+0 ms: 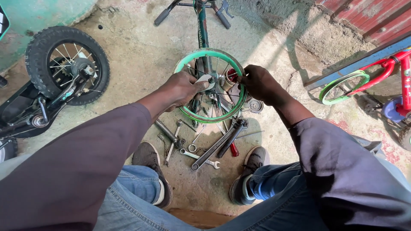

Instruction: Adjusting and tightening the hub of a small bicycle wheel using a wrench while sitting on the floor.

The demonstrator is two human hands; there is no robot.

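My left hand (182, 87) holds a flat wrench (204, 81) in closed fingers. My right hand (259, 83) fingers pinch the hub (229, 77) of the green wheel (183, 64), between both hands.

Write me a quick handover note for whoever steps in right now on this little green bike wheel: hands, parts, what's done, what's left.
Left hand: holds a flat grey metal spanner at the hub of the green-rimmed spoked wheel.
Right hand: its grip is on the red part at the hub, opposite side.
The wheel is tyreless and sits in the upturned small bike frame.
Loose steel spanners and a large adjustable wrench lie on the concrete floor between the feet.
Done: tyre off. Left: hub work in hand; whether it is being loosened or tightened cannot be told.
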